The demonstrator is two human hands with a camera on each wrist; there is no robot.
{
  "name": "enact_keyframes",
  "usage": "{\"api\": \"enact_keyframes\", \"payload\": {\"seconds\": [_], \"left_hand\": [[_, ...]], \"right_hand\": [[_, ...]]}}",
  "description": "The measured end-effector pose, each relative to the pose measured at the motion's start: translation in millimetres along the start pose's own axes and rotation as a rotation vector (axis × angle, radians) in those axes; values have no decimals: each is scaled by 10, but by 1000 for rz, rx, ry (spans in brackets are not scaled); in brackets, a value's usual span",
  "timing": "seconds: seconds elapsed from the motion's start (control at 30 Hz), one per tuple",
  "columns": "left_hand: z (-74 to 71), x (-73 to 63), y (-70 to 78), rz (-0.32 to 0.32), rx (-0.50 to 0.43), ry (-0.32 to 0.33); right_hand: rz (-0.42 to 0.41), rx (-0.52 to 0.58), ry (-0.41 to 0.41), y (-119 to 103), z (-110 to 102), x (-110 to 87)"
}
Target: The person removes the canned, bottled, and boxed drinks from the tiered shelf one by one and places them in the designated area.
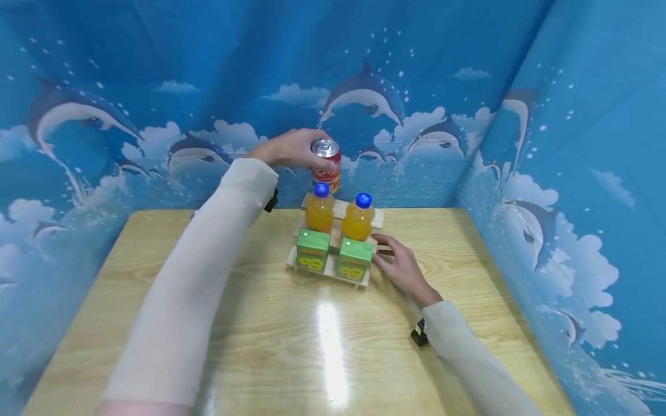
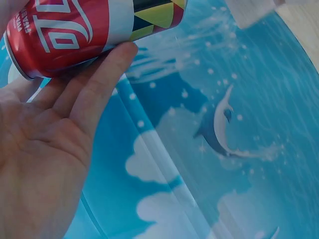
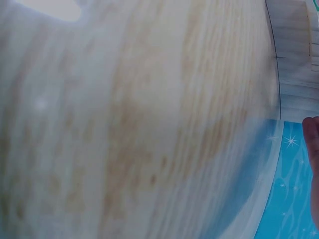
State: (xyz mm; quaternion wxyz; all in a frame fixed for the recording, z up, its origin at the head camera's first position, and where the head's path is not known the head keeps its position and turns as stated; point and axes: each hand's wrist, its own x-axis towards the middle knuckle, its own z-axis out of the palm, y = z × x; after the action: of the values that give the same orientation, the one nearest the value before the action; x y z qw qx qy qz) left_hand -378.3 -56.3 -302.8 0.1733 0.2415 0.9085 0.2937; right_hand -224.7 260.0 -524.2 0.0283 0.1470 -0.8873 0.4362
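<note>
Left hand and right hand are both at work around a small stepped wooden rack (image 1: 332, 265) that stands near the back of the desk (image 1: 260, 335). Curled around a red drink can (image 1: 333, 178), the left hand (image 1: 296, 149) holds it roughly upright at the rack's back step, behind a bottle. That bottle hides the can's base, so whether it touches the step cannot be told. The right hand (image 1: 403, 267) is low at the rack's right side, fingertips at its edge; whether they grip the wood or only rest against it is unclear.

Four drinks already stand on the rack. Two bottles of orange drink with blue caps, a left bottle (image 1: 319, 216) and a right bottle (image 1: 357, 223), share the middle step. In front of them, on the lowest step, are a left green drink box (image 1: 312, 254) and a right green drink box (image 1: 354, 263), set apart from each other. Those two rows look done. The back row seems unfinished: the can is not yet released, and no other can shows there.

Pale sleeves (image 1: 208, 277) cover both arms. Behind everything hangs a blue curtain (image 1: 208, 52) printed with leaping dolphins and clouds.
</note>
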Motion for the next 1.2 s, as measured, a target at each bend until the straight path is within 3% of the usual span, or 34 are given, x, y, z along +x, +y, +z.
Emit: {"api": "enact_keyframes", "payload": {"seconds": [0.37, 0.87, 1.2], "left_hand": [[-135, -262, -222, -36, 27, 47], [-256, -533, -509, -50, 21, 57], [-347, -749, -651, -95, 32, 78]], "right_hand": [[-10, 7, 4, 21, 20, -7], [4, 0, 11, 28, 16, -15], [9, 14, 15, -8, 14, -7]]}}
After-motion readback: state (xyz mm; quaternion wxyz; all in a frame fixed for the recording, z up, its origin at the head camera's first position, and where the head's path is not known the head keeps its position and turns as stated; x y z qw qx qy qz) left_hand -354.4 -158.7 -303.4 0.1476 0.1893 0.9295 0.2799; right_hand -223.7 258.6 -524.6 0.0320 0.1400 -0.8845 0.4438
